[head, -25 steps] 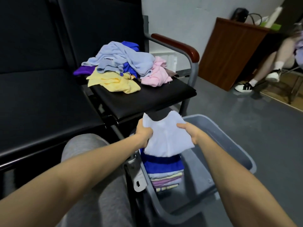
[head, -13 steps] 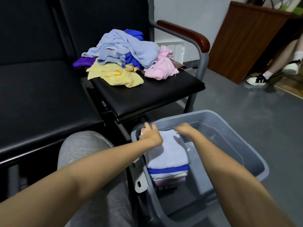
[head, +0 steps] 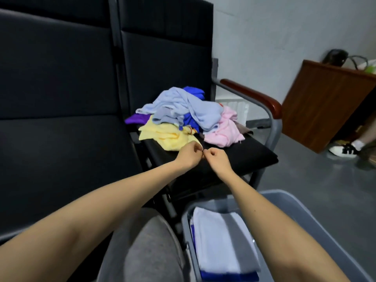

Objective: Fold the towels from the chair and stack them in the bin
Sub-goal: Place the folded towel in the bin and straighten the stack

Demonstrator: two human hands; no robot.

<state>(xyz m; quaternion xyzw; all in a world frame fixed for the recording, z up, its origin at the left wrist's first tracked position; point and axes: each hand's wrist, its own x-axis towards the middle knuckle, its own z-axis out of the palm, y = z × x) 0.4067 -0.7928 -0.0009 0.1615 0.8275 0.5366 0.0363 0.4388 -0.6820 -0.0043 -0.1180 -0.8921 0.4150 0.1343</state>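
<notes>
A loose pile of towels lies on the black chair seat: light blue on top, pink at the right, yellow in front, purple and dark blue behind. My left hand pinches the front corner of the yellow towel. My right hand is curled shut right beside it, fingertips meeting the left's; whether it grips cloth is unclear. The grey bin stands on the floor at lower right, holding a folded stack with a white towel on top.
The chair's brown armrest runs along its right side. A black bench seat fills the left. My grey-trousered knee is beside the bin. A wooden cabinet and another person's shoe are at the far right.
The white folded towel went down onto the stack in the bin and both hands let go. They rose to the chair and met at the yellow towel's corner.
</notes>
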